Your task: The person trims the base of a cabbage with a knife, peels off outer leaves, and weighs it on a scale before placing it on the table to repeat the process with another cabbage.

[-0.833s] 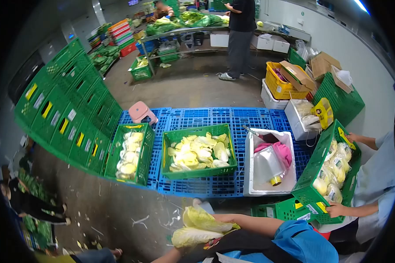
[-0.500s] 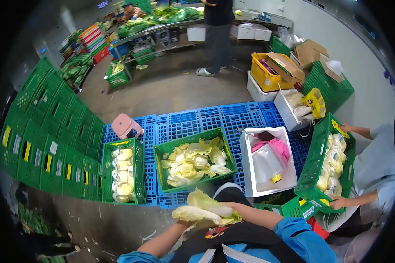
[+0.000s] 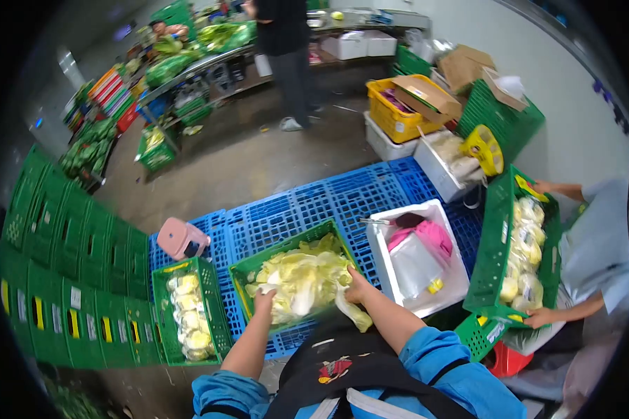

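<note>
Leaves between two hands, middle crate

Far left: stacked green crates [image 3: 70, 300]; pink stool [image 3: 178, 239] on the blue pallets [image 3: 286, 202]. Right of these, near side, the left crate [image 3: 217, 307] with wrapped heads [image 3: 191, 314] in a row.

Centre: middle crate [image 3: 286, 246], with a heap of loose pale leaves [image 3: 297, 283] in it. Left hand [image 3: 264, 301] at the heap's left side, touching leaf; fingers bent inward, but whether they pinch cannot be told. Right hand [image 3: 357, 286] at the crate's right side, fingers curled against a trailing leaf [image 3: 354, 313], its lower end hanging near the rim; firm pinch or mere contact, cannot tell.

Risk (judgement): the trailing leaf could snag, tear or drop outside, since it hangs past the rim. Leaves could also spill over the near wall if the heap is pushed unevenly.

Right: white foam box [image 3: 456, 262] with pink cloth [image 3: 435, 237]. Far right, a co-worker's hands grip the tilted crate [image 3: 493, 244]; more tilt might shift its packed heads [image 3: 526, 244].
</note>
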`<state>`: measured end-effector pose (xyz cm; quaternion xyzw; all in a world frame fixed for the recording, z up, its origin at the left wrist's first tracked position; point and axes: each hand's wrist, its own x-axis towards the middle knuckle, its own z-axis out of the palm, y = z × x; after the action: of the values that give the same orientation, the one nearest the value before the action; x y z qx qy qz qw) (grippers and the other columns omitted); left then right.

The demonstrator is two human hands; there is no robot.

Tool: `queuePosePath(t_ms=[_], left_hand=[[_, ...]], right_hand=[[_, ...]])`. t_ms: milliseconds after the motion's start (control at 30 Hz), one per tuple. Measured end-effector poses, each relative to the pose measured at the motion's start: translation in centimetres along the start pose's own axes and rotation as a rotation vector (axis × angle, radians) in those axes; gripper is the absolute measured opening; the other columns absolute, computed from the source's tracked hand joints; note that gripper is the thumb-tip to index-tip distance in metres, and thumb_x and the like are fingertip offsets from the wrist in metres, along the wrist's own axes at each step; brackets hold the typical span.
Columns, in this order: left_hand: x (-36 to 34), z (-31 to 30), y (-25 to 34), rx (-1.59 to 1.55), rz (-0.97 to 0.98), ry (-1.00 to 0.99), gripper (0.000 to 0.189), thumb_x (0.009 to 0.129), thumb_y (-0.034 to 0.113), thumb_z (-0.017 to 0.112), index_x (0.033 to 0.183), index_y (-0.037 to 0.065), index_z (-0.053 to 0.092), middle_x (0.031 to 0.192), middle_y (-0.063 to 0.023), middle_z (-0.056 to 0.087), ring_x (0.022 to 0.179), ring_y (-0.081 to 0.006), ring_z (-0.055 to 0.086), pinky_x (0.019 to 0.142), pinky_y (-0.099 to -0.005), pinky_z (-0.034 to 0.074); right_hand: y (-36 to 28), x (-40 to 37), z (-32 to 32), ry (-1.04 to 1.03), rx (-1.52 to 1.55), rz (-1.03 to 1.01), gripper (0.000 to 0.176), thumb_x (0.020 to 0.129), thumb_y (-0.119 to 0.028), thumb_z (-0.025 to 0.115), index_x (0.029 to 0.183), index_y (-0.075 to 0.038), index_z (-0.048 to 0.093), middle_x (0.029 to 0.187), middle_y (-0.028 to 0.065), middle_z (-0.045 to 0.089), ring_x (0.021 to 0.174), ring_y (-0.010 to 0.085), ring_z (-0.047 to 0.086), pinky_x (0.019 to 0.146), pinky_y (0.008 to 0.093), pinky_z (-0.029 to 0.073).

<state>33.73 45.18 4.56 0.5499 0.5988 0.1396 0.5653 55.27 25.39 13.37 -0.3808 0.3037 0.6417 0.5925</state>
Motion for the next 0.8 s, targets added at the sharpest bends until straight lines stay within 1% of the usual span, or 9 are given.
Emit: queuePosePath(t_ms=[200,267,367,467,533,600,700,733,800], left_hand=[[-2.6,-3.2,1.1,-0.051,-0.078,-0.323,0.036,0.079,0.016,0.055,0.113,0.006,0.048,0.093,-0.0111,0.057,0.059,-0.0138,0.054,0.047,-0.0243,0.044],[-0.2,-2.4,-3.9,-0.598,-0.386,-1.080,0.031,0.084,0.029,0.052,0.109,0.012,0.049,0.091,-0.0070,0.056,0.066,-0.0166,0.055,0.052,-0.0287,0.045],[-11.7,6.8,3.6,-0.542,-0.367,-0.921,0.051,0.084,0.053,0.038,0.125,0.022,0.039,0.128,-0.0029,0.039,0.117,-0.0278,0.035,0.094,-0.0524,0.026],[-9.2,7.6,7.4,-0.345,-0.521,-0.265,0.051,0.085,0.048,0.040,0.123,0.015,0.039,0.121,-0.0109,0.046,0.113,-0.0281,0.041,0.091,-0.0528,0.032],[-2.7,2.7,4.6,-0.558,-0.262,-0.602,0.045,0.084,0.035,0.047,0.120,0.008,0.039,0.111,-0.0147,0.052,0.099,-0.0286,0.053,0.081,-0.0489,0.043],[4.6,0.2,0.7,-0.393,0.061,-0.131,0.031,0.083,0.016,0.050,0.112,0.007,0.045,0.095,-0.0138,0.057,0.066,-0.0246,0.059,0.050,-0.0336,0.050],[-0.6,-2.1,3.9,-0.153,-0.106,-0.067,0.026,0.085,0.014,0.044,0.110,0.009,0.048,0.058,-0.0044,0.046,0.034,-0.0117,0.032,0.030,-0.0273,0.025],[-3.1,-2.9,4.3,-0.241,-0.141,-0.345,0.057,0.076,0.032,0.058,0.122,0.002,0.042,0.113,-0.0225,0.051,0.105,-0.0362,0.049,0.091,-0.0562,0.033],[7.5,-1.3,-2.9,-0.004,0.029,-0.429,0.055,0.077,0.035,0.055,0.117,0.000,0.045,0.111,-0.0227,0.051,0.103,-0.0377,0.049,0.086,-0.0594,0.033]], right_hand=[[4.1,2.0,-6.5,-0.125,0.266,-0.266,0.045,0.080,-0.040,0.053,0.110,-0.006,0.049,0.109,0.0117,0.053,0.097,0.0273,0.052,0.093,0.0430,0.034],[4.6,1.9,-4.7,-0.286,0.549,-0.014,0.038,0.081,-0.032,0.053,0.108,-0.005,0.050,0.102,0.0141,0.056,0.093,0.0265,0.054,0.089,0.0415,0.039],[3.7,-0.4,4.6,-0.171,0.300,-0.334,0.060,0.078,-0.031,0.057,0.123,0.002,0.034,0.117,0.0195,0.045,0.105,0.0312,0.047,0.092,0.0385,0.036],[1.7,-4.3,7.2,0.429,-0.484,-0.942,0.086,0.066,-0.033,0.069,0.131,0.000,0.023,0.122,0.0216,0.044,0.108,0.0292,0.047,0.088,0.0351,0.040],[2.3,-6.2,2.8,0.347,-0.528,-1.303,0.068,0.069,-0.024,0.068,0.125,-0.002,0.037,0.114,0.0208,0.051,0.103,0.0267,0.052,0.085,0.0342,0.042],[4.1,-9.9,-4.8,0.134,-0.379,-1.300,0.038,0.079,-0.015,0.058,0.114,-0.001,0.049,0.097,0.0137,0.060,0.085,0.0159,0.059,0.071,0.0269,0.048],[9.4,-19.3,-16.0,0.772,-0.269,-1.239,0.025,0.084,-0.020,0.053,0.101,-0.002,0.056,0.073,0.0059,0.059,0.059,0.0114,0.054,0.055,0.0257,0.046],[11.1,-20.9,-20.3,0.781,0.031,-1.323,0.023,0.085,-0.025,0.052,0.090,-0.003,0.056,0.067,0.0048,0.056,0.057,0.0104,0.052,0.055,0.0262,0.046],[15.3,-25.9,-25.1,1.023,0.202,-1.394,0.024,0.086,-0.026,0.050,0.082,-0.003,0.053,0.063,0.0026,0.052,0.056,0.0102,0.050,0.052,0.0238,0.042]])
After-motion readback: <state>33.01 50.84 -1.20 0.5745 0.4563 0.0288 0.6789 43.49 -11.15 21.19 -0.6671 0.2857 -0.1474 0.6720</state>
